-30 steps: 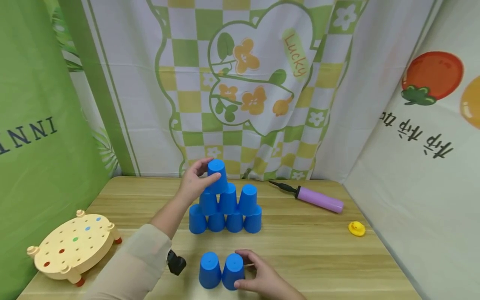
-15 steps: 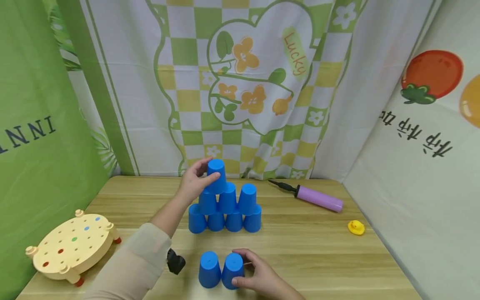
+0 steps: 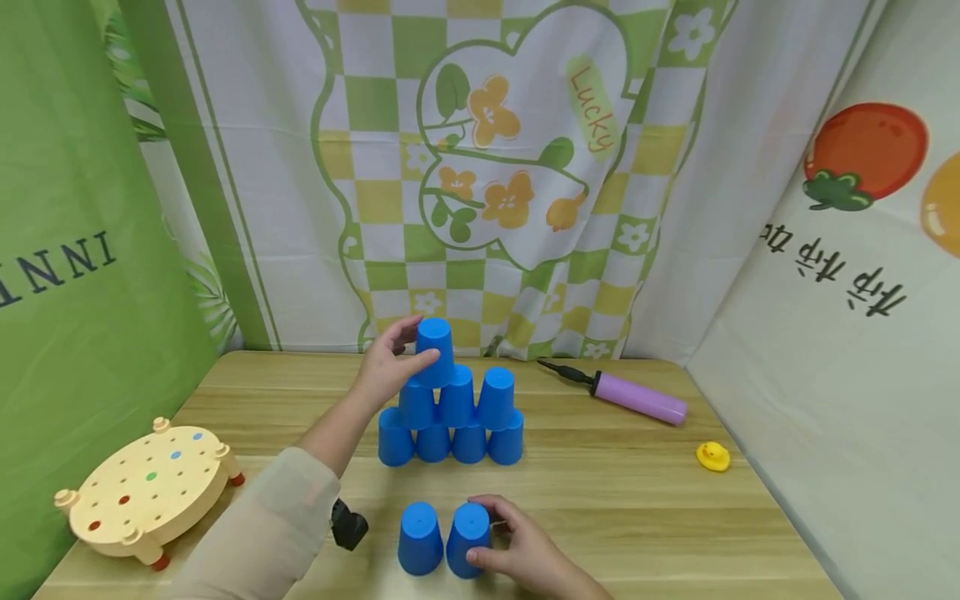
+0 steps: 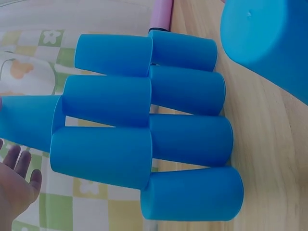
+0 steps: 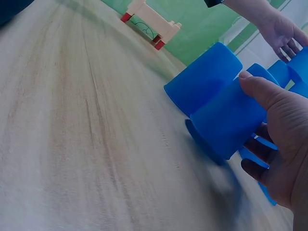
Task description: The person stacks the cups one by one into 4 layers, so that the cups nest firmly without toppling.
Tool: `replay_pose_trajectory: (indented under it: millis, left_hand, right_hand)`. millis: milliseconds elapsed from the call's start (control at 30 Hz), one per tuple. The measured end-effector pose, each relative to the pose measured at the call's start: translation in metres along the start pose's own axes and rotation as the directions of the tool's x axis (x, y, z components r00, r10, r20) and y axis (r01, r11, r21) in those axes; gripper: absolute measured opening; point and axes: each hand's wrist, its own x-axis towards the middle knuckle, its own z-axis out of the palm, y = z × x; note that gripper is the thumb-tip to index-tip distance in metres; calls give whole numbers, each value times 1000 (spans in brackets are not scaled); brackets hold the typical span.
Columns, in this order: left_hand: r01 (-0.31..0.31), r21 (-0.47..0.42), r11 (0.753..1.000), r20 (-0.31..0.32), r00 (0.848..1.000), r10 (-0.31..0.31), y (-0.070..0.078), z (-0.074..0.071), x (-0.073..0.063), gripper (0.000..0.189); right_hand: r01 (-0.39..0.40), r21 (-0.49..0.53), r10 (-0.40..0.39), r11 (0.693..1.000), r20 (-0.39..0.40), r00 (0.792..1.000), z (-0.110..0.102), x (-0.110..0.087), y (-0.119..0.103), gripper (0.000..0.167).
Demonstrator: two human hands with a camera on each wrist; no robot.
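Note:
My left hand grips an upside-down blue cup at the top left of a cup pyramid. Below that cup are three blue cups in the middle tier, over several more in the bottom row. In the left wrist view, the top cup overlaps the ends of two middle-tier cups. Nearer the front, my right hand holds another upside-down blue cup between thumb and fingers. Its rim has a dark shadow under it in the right wrist view. A matching cup stands just left of it.
A cream pegboard-like toy with short legs stands at the left. A small black object lies by the left sleeve. A purple hand pump and a yellow rubber duck lie at the right. Printed curtains surround the wooden table.
The cup in my right hand has shifted slightly right, widening the gap to the cup beside it. My left hand and the pyramid look unchanged.

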Motion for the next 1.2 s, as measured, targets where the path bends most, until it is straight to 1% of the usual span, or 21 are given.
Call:
replay_pose_trajectory:
  millis: [133, 233, 400, 500, 567, 633, 767, 967, 1100, 1200]
  left_hand:
    - [-20, -4, 1000, -14, 1000, 20, -4, -7, -6, 66]
    - [-28, -4, 1000, -41, 999, 28, -8, -13, -15, 64]
    - [-15, 8, 1000, -110, 994, 16, -16, -23, -35, 59]
    - [-14, -18, 1000, -164, 986, 11, -20, -30, -47, 55]
    - [-8, -33, 999, -185, 983, 2, -21, -33, -55, 53]
    - [3, -40, 999, -191, 981, -11, -23, -35, -63, 51]
    - [32, -7, 999, -182, 983, -32, -27, -35, -80, 49]
    - [15, 58, 998, -160, 987, -5, -38, -27, -103, 41]
    - [-8, 77, 997, -106, 994, 16, -48, -20, -120, 39]
    - [-27, 72, 997, -49, 998, 31, -59, -13, -132, 36]
  right_hand:
    - [21, -6, -21, 1000, -35, 999, -6, 1, -5, 62]
    - [63, -24, -65, 998, -70, 995, -12, 3, -10, 63]
    - [106, -56, -112, 993, -113, 987, -20, 6, -19, 59]
    - [110, -64, -117, 992, -126, 985, -25, 7, -26, 57]
    - [106, -75, -116, 991, -138, 984, -28, 8, -31, 56]
    - [100, -87, -113, 991, -151, 982, -30, 8, -35, 56]
    - [92, -109, -110, 990, -170, 979, -35, 9, -43, 57]
    - [107, -121, -128, 987, -183, 975, -42, 11, -53, 55]
    - [151, -150, -179, 977, -192, 965, -46, 13, -59, 56]
    - [179, -163, -210, 970, -195, 958, -48, 13, -63, 58]
